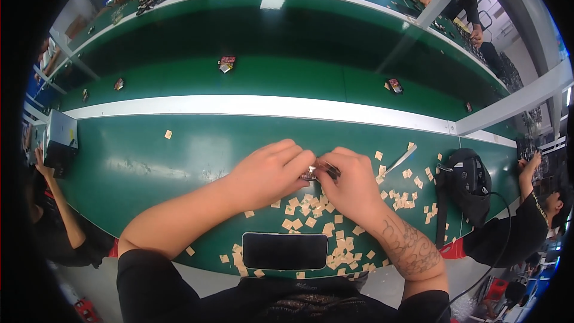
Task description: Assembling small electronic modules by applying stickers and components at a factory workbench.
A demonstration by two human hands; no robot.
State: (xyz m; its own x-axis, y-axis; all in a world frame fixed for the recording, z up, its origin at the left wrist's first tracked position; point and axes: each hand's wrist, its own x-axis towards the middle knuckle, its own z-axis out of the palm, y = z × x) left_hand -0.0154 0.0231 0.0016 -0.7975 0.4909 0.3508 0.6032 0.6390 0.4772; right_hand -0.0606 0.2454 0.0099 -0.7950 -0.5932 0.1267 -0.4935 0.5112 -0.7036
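In front of me, over the green tabletop (pixel 137 167), my left hand (pixel 272 168) and my right hand (pixel 351 180) meet. Between their pinched fingertips is a small shiny silver and dark piece (pixel 308 174), mostly covered by the fingers, so its kind is unclear. Both hands are closed on it. Many small tan square pieces (pixel 306 208) lie scattered below and right of the hands. Closer to my body, a dark-screened phone (pixel 284 251) lies flat. Right of my right hand rests a slim silver tool (pixel 401 159), perhaps tweezers.
A black bag-like item (pixel 469 182) with a cable lies at the right. A grey metal box (pixel 62 130) stands at the far left. Beyond the white rail (pixel 257 105), small parts (pixel 226 63) sit on a green belt. Other people work at both sides and across.
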